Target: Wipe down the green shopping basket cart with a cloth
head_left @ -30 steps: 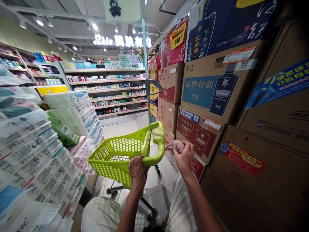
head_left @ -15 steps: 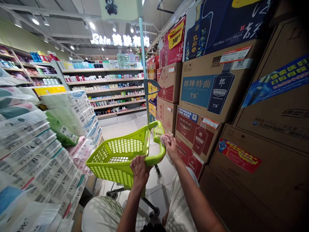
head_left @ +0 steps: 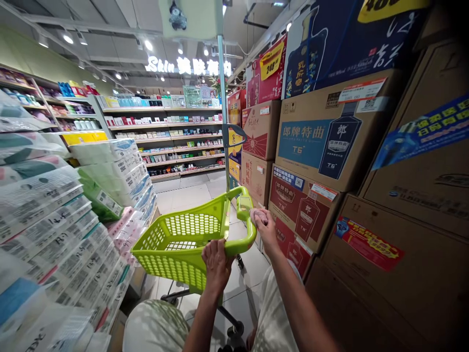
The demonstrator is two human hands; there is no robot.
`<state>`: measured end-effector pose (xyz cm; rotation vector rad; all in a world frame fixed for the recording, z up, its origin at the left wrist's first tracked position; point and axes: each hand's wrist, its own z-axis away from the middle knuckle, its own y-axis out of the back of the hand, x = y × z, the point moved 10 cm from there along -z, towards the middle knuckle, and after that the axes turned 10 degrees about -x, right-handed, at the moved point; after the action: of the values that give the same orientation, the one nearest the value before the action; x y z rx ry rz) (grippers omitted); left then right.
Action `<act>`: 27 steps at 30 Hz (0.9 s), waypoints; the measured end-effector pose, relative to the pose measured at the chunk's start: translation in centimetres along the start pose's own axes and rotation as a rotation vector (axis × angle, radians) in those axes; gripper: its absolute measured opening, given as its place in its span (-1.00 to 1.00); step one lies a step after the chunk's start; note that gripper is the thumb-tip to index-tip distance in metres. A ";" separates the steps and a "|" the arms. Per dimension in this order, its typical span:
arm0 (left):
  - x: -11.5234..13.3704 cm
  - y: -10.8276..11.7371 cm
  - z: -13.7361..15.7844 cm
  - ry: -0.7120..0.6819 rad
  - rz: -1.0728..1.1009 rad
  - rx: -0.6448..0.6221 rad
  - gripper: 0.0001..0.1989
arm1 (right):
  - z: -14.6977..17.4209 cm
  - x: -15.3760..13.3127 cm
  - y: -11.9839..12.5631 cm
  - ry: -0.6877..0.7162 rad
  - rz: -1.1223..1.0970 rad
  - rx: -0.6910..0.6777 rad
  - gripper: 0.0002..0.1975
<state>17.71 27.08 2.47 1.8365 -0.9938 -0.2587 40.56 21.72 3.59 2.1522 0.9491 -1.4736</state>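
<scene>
A lime-green shopping cart (head_left: 183,254) with a perforated plastic basket stands in front of my knees, and no goods show inside it. My left hand (head_left: 217,264) is closed over the near side of the cart's handle frame, where it meets the basket. At the far side of the looped handle (head_left: 238,247), my right hand (head_left: 269,232) is closed around a bunched pinkish cloth (head_left: 259,215). The cloth lies against the handle's outer edge, just beside the small box-shaped piece (head_left: 244,205) on the handle. A pale green pole (head_left: 222,88) rises behind the cart's handle.
Stacked cartons (head_left: 304,137) form a wall close on the right. Plastic-wrapped paper packs (head_left: 58,220) are piled on the left. Shelves of small boxed goods (head_left: 176,132) stand across the back, beyond the tiled floor (head_left: 186,195).
The whole view has shifted slightly, with things now a little further right and lower. My right hand with the cloth has moved slightly outward along the handle; my left hand keeps its hold.
</scene>
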 end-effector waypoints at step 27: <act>1.5 -1.2 -1.3 0.059 -0.023 0.055 -0.55 | 5.7 -4.7 -2.1 0.183 0.538 0.099 -0.69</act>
<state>19.99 27.07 2.49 1.8959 -0.9484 -0.1917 34.12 18.08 5.86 2.3907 0.3029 -1.0910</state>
